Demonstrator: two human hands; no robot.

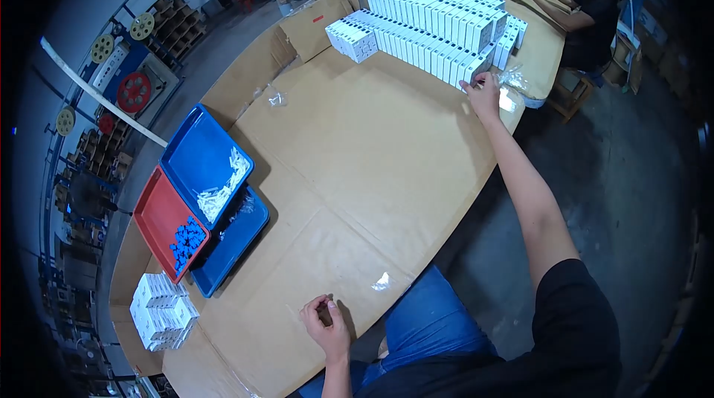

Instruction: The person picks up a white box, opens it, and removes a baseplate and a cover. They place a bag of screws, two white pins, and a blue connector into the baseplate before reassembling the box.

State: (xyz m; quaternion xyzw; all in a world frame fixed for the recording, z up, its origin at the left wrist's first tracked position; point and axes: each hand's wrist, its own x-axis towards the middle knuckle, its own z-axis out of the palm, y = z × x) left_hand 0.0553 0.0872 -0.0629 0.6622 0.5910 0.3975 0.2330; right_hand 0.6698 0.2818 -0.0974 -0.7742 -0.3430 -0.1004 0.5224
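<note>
My right hand [485, 98] reaches to the near right end of a long row of small white boxes [416, 49]. Its fingers are bent around the lower end of the last white box [478, 65]; part of the grip is hidden by the hand. Crumpled clear plastic [513, 77] lies just right of these fingers. Close to the table's front edge, my left hand [326, 327] hovers over the cardboard with fingers loosely curled, a gap between thumb and fingertips, and nothing visible in it.
At left, a blue tray [195, 147] holds white pieces, a red tray [154, 208] blue pieces; another blue tray [236, 255] sits lower. Stacked white parts [165, 310] stand nearby. Cardboard walls [249, 78] border the table [335, 167]. A co-worker [591, 19] handles cardboard at far right.
</note>
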